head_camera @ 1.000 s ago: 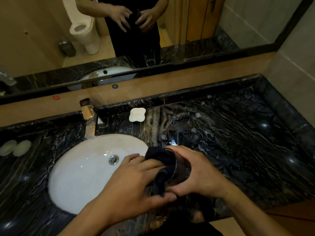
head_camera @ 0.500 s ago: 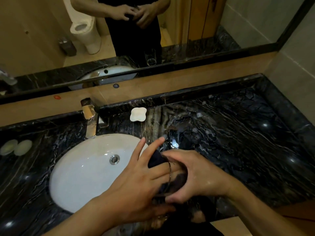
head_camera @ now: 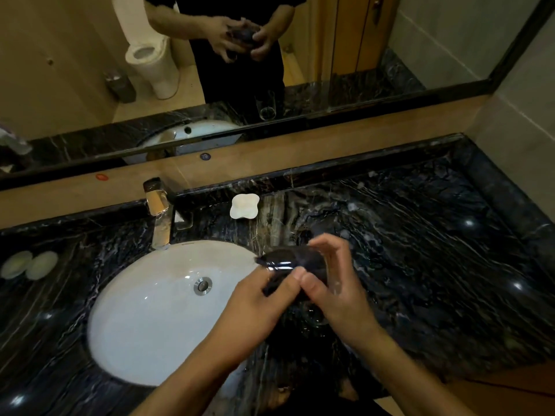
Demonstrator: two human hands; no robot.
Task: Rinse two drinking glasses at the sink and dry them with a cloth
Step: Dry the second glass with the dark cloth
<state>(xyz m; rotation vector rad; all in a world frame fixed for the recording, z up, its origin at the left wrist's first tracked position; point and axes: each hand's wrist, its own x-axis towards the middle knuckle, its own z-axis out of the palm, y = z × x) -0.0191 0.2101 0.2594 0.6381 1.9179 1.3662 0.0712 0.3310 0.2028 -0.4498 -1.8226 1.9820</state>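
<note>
step: drying | glass (head_camera: pixel 312 267) held at frame centre, just right of sink (head_camera: pixel 144 310), long axis roughly left-right, mouth to the left | right hand (head_camera: pixel 336 295) closed round its body | left hand (head_camera: pixel 258 307) pinches dark cloth (head_camera: pixel 279 283) at the mouth | second glass not located directly

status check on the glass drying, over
Left hand and right hand both shut on the glass, dark cloth stuffed inside. Held over the counter beside the sink. Nothing in the way.
</note>
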